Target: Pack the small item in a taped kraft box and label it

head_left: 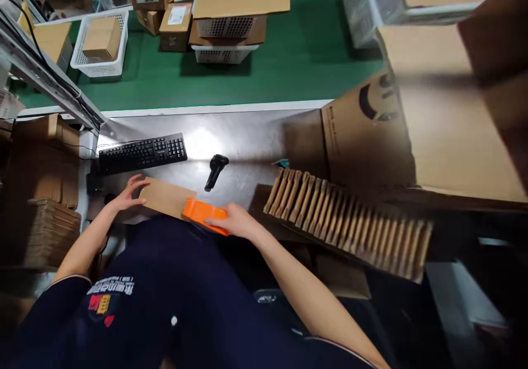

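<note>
A small flat brown carton (165,197) lies on the dark worktop (243,138) just in front of me. My left hand (130,192) rests with spread fingers on the carton's left end. My right hand (235,220) grips an orange tape dispenser (202,213) that sits on the carton's right end. A black handheld scanner (215,171) lies on the worktop just beyond the carton.
A black keyboard (142,153) sits at the left rear. A row of upright folded cartons (350,215) stands to my right, beside a large open cardboard box (433,121). Flat cartons are stacked at the left (49,231). Boxes and white baskets (101,44) ride a green conveyor (289,66) behind.
</note>
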The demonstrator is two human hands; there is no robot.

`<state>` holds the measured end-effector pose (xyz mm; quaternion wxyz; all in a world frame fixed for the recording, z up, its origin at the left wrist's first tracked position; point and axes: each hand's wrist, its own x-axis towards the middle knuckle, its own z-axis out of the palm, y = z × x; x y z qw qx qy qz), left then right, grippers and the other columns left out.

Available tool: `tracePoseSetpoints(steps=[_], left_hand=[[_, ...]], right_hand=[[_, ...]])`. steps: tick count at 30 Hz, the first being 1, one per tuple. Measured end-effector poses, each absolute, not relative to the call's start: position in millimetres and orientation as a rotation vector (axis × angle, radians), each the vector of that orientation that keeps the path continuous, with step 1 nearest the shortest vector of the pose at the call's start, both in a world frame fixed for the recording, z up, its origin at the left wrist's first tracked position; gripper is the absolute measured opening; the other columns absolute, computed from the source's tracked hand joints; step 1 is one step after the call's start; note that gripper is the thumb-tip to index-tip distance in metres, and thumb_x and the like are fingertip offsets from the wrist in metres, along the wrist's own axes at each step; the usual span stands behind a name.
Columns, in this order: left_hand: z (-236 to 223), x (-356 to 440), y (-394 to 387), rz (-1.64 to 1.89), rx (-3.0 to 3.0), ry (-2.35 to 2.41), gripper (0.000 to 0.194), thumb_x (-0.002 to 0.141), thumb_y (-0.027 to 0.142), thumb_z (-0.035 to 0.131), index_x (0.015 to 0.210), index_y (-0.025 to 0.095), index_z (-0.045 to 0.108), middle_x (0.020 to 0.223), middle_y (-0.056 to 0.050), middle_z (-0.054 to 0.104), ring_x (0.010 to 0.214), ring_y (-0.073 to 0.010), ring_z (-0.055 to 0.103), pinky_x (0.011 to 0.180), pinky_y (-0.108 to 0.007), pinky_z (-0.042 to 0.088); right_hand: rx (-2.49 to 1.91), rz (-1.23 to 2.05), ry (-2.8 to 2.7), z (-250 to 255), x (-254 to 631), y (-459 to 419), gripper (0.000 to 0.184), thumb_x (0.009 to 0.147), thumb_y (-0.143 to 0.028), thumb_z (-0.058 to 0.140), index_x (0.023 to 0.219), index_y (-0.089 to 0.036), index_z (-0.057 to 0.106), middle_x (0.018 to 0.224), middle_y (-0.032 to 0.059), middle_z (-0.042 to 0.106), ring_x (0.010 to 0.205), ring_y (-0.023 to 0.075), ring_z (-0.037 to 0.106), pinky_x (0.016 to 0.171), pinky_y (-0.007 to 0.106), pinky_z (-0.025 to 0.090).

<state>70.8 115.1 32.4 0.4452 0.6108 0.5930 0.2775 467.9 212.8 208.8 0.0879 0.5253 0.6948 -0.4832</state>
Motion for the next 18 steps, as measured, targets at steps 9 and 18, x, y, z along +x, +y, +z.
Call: tracePoseSetpoints(steps=[9, 18], left_hand=[[86.7, 130.0, 88.4, 0.207, 2.13, 1.609, 0.074, 0.106, 0.059, 0.052, 0.171, 0.026, 0.036, 0.178, -0.014, 0.031, 0.167, -0.0366, 0.02, 0.136, -0.062, -0.001], [84.6, 143.8, 101.0, 0.063, 2.194, 1.584, 0.082, 0.101, 0.06, 0.061, 0.17, 0.023, 0.036, 0.176, -0.018, 0.032, 0.166, -0.0392, 0.023, 0.135, -0.062, 0.003]], right_hand=[[1.429, -1.749, 2.035, 157.5, 472.4, 210.1, 0.041, 0.069, -0.059, 0.07, 0.058, -0.022, 0.056, 0.057, -0.0048, 0.044, 0.058, 0.0121, 0.037, 0.059, 0.031, 0.028], [1.372, -1.654, 2.099, 131.9, 501.0, 210.5, 0.04, 0.076, -0.056, 0.071, 0.06, -0.021, 0.061, 0.057, -0.0034, 0.052, 0.057, 0.012, 0.043, 0.059, 0.031, 0.03]])
